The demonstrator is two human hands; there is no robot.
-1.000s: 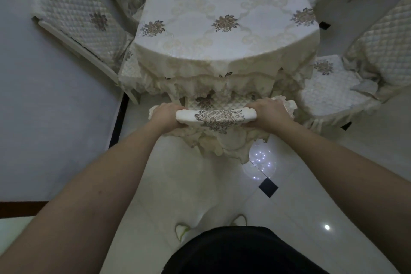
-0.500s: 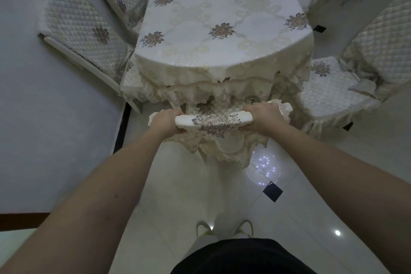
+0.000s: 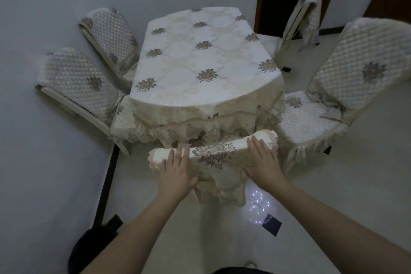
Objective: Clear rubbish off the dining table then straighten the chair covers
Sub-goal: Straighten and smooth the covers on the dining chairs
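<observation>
A cream chair cover with a brown flower motif lies over the top of the chair back just in front of me, pushed in at the near end of the dining table. My left hand rests flat on its left part, fingers stretched and apart. My right hand lies flat on its right part, fingers pointing away from me. Neither hand grips the fabric. The table wears a cream flowered cloth with a frilled edge, and nothing stands on it.
Two quilted-cover chairs stand at the table's left and one at its right, with a loose bit on the seat. A far right chair has a crumpled cover. A dark bag sits on the floor, lower left.
Both hands let go of the chair-back top and now lie flat and open on its cover. My view has pulled back and lifted, showing more of the room.
</observation>
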